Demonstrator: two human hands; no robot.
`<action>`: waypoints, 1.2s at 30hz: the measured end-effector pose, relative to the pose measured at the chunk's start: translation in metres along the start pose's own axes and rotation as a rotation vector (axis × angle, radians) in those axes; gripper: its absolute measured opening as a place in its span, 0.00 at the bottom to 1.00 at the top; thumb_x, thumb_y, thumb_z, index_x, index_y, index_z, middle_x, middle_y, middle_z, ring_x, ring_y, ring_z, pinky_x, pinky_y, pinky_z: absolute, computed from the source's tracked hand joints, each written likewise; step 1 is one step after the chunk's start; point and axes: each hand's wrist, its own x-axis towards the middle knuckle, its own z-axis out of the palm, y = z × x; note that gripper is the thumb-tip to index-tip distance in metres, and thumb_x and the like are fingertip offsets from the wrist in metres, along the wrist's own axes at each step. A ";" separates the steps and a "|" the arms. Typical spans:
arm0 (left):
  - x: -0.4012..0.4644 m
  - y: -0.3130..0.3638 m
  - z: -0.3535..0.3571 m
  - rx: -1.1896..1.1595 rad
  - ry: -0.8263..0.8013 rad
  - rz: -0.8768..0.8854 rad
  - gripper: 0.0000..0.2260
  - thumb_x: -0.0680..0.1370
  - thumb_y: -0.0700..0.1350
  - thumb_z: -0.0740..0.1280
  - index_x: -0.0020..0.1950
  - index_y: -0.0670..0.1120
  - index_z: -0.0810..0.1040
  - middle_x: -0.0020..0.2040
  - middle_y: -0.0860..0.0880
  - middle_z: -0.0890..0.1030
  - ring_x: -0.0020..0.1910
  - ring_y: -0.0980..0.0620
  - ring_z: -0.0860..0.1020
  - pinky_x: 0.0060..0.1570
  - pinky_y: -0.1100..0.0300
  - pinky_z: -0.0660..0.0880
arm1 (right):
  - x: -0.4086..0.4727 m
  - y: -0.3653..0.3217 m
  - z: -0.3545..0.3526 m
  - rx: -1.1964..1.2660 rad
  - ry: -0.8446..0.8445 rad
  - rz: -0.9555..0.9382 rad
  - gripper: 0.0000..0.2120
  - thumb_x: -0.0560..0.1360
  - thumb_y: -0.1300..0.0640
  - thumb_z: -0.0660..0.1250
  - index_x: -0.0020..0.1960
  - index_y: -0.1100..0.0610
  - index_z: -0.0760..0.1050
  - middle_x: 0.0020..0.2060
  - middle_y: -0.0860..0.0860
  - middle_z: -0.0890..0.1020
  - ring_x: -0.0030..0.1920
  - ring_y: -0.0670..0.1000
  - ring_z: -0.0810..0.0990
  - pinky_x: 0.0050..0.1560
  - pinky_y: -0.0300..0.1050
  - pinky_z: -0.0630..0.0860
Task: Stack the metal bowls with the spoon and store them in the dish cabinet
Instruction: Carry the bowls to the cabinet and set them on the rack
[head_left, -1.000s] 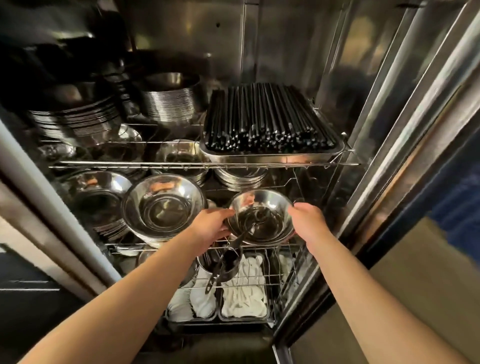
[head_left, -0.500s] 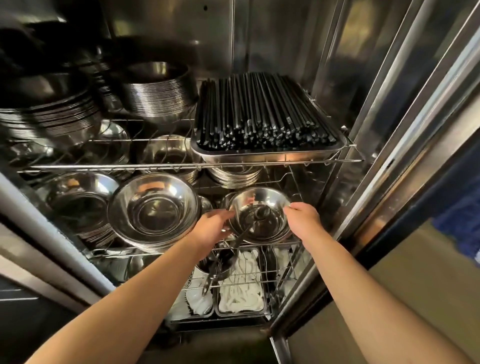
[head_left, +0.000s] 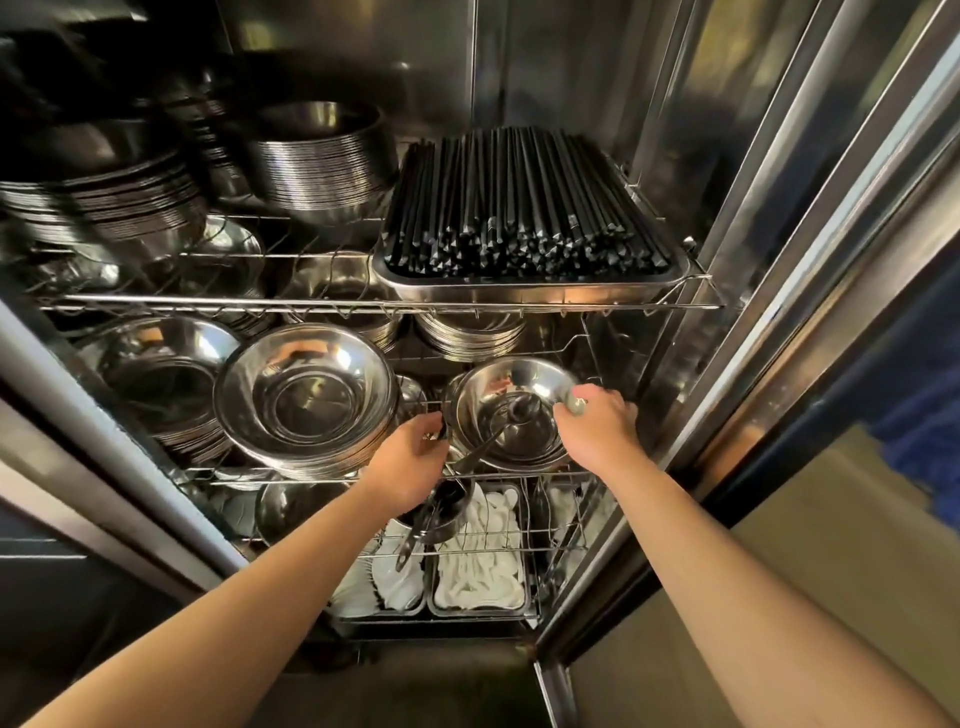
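Steel bowls (head_left: 511, 415), stacked with a spoon (head_left: 498, 428) inside, sit on the cabinet's middle wire shelf (head_left: 550, 475); the left hand (head_left: 413, 460) and right hand (head_left: 597, 423) grip opposite rims, beside a bigger bowl stack (head_left: 306, 397).

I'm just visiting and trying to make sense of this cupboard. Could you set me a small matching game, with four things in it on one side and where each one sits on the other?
Things:
1. black chopsticks
2. spoon
3. white cloths
4. big stack of bowls

Places:
A. in trays on the bottom rack
B. in a metal tray on the top rack
C. middle rack, left of the held bowl
D. inside the bowl held by the left hand and right hand

Pairs: 1-B, 2-D, 3-A, 4-C
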 end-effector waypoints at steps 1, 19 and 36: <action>-0.005 -0.004 0.000 0.079 -0.001 0.052 0.24 0.79 0.50 0.63 0.75 0.50 0.67 0.64 0.54 0.78 0.45 0.59 0.80 0.45 0.67 0.77 | -0.001 -0.002 0.001 -0.013 0.002 -0.043 0.17 0.80 0.51 0.61 0.67 0.55 0.75 0.64 0.58 0.74 0.68 0.61 0.65 0.61 0.54 0.69; -0.056 -0.070 -0.007 1.038 0.106 0.114 0.40 0.75 0.65 0.60 0.81 0.50 0.49 0.76 0.44 0.64 0.78 0.44 0.58 0.75 0.44 0.58 | 0.003 -0.029 0.047 -0.309 -0.422 -0.515 0.15 0.81 0.59 0.63 0.65 0.49 0.79 0.62 0.53 0.77 0.63 0.58 0.72 0.64 0.56 0.73; -0.058 -0.074 -0.002 0.992 0.083 0.057 0.40 0.76 0.58 0.63 0.81 0.52 0.44 0.80 0.44 0.56 0.79 0.44 0.51 0.75 0.44 0.59 | -0.054 -0.047 -0.003 0.093 0.020 -0.760 0.10 0.79 0.51 0.68 0.56 0.51 0.85 0.45 0.44 0.75 0.41 0.39 0.73 0.42 0.27 0.68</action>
